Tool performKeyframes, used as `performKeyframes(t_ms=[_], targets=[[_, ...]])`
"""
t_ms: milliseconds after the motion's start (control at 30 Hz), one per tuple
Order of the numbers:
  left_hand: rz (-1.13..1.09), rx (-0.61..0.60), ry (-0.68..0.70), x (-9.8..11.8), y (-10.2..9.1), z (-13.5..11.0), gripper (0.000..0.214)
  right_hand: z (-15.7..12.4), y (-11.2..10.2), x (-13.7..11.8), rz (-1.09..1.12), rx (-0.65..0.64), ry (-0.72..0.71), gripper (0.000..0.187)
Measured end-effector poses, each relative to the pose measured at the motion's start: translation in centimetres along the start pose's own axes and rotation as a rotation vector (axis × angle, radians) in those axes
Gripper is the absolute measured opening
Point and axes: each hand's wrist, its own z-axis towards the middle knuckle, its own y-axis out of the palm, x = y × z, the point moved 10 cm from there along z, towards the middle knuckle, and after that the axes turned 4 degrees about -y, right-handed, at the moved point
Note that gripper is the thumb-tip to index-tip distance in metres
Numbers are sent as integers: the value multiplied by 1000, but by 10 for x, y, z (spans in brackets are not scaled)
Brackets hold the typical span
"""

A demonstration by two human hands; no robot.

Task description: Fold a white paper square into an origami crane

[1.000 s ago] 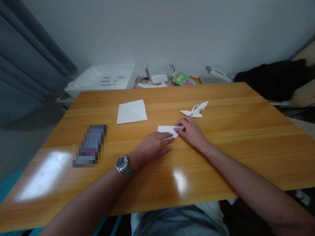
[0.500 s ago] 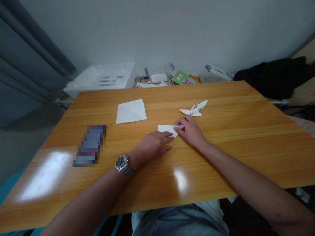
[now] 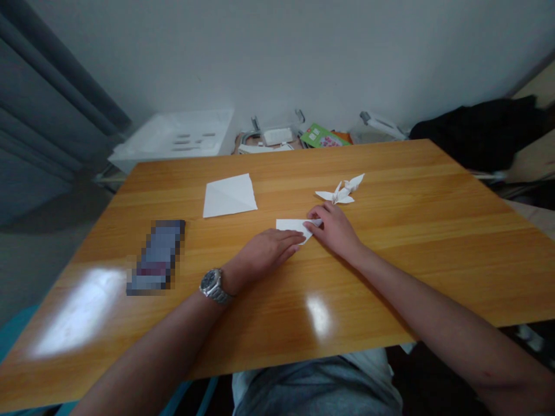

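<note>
A folded piece of white paper (image 3: pixel 288 223) lies on the wooden table between my two hands. My left hand (image 3: pixel 271 249), with a wristwatch (image 3: pixel 212 282) at its wrist, rests flat on the paper's near side, fingers stretched out and close together. At the paper's right end, my right hand (image 3: pixel 333 228) pinches it between thumb and fingers. Just beyond that hand sits a white origami crane (image 3: pixel 340 193). My fingers hide part of the folded paper.
A white paper sheet (image 3: pixel 230 196) lies toward the back left of the table (image 3: pixel 390 260). Left of my left hand is a phone (image 3: pixel 158 254) with a blurred screen. Behind the table are a white tray (image 3: pixel 173 136), a green booklet (image 3: pixel 323 136) and a black cloth (image 3: pixel 477 133).
My left hand's fingers have drawn closer together, and its little finger has pulled in. My right hand keeps its pinch on the paper. The view has shifted slightly.
</note>
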Motion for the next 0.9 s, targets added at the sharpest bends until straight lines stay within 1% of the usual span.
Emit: performKeyframes(t_ms=[167, 467, 900], targets=[[98, -35, 25, 4, 5, -1, 39, 0, 0, 0, 1, 0, 0, 12], [38, -10, 9, 3, 3, -1, 42, 0, 0, -1, 4, 10, -5, 9], [78, -12, -29, 1, 3, -2, 42, 0, 1, 0, -7, 9, 1, 10]])
